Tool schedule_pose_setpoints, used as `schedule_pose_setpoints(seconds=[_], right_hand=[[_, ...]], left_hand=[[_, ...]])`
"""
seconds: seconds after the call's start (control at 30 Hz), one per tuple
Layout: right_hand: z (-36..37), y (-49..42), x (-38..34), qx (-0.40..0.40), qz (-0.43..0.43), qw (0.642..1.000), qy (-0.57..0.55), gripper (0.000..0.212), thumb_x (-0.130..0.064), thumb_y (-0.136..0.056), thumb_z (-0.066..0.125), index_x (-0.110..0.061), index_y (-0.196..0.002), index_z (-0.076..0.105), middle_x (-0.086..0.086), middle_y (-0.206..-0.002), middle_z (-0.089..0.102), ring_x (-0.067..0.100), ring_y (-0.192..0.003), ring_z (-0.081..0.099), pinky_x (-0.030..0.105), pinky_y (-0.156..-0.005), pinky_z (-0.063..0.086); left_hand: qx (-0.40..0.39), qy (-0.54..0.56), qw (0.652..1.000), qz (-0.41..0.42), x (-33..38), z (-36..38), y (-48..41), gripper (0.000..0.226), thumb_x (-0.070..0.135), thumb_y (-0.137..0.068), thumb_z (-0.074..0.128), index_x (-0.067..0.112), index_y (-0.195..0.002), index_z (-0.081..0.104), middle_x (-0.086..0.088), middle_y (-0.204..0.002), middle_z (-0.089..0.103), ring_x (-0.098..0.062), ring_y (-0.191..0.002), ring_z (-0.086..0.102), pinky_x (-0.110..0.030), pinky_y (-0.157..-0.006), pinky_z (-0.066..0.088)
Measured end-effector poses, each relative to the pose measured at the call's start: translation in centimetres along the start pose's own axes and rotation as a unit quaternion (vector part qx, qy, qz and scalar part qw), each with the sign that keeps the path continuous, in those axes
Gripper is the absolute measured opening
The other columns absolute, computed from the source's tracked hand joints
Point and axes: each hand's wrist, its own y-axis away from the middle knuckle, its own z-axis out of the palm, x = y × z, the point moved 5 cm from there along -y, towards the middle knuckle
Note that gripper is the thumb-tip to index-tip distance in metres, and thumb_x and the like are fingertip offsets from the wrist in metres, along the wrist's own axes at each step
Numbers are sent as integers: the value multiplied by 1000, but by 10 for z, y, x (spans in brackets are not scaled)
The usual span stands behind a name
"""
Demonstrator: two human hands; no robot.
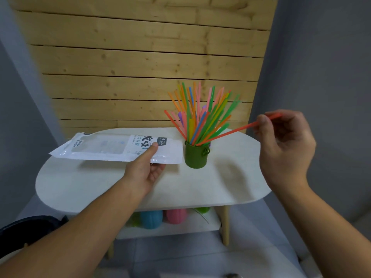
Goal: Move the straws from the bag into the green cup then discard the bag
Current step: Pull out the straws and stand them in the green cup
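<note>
Orange straw (230, 131) between right hand (285, 145) fingers (tip in green cup (195, 157))

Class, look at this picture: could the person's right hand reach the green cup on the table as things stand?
Probably yes. The right hand hangs just right of the green cup, with bare table between them. But its fingers pinch an orange straw whose far end is already in the cup.
</note>
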Motion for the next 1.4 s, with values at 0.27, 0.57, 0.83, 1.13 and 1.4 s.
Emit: schedule_pose_setpoints(seconds=[0.27,0.57,0.83,1.13,1.4], right_hand=[[10,-3,1,-13,-19,999,28,5,-23,-95,65,-23,-97,59,-15,-87,62,7,-78,67,20,-71,54],[41,1,12,-72,-9,997,13,11,-28,-94,65,-38,-99,61,-11,-87,64,18,-80,69,36,-71,60],[87,9,38,-147,15,985,87,12,-26,-92,68,-15,-92,71,-4,-83,68,8,-69,62,28,-67,55],[95,20,52,-197,74,969,129,27,-39,-81,78,-22,-96,63,-10,-84,65,6,-70,61,32,-62,52],[101,84,57,-344,485,803,-42,55,-59,-82,68,-5,-90,69,14,-82,75,22,-67,72,43,-65,62]], left_hand=[[-10,-4,1000,-4,2,-1,1,28,15,-88,78,22,-114,70,3,-89,83,-11,-70,78,-26,-53,61],[-16,-4,1000,-5,2,-3,-1,28,15,-86,81,23,-110,71,0,-95,83,-15,-77,79,-31,-62,65],[-31,-4,999,-7,6,-6,2,30,14,-86,79,22,-114,70,0,-97,83,-14,-77,79,-28,-57,63],[-52,16,999,-4,14,-12,5,36,9,-88,76,23,-120,69,-2,-106,82,-14,-82,79,-25,-57,61],[-96,-22,995,-28,16,-10,12,34,13,-84,78,23,-116,71,-1,-104,82,-14,-84,79,-27,-65,63]])
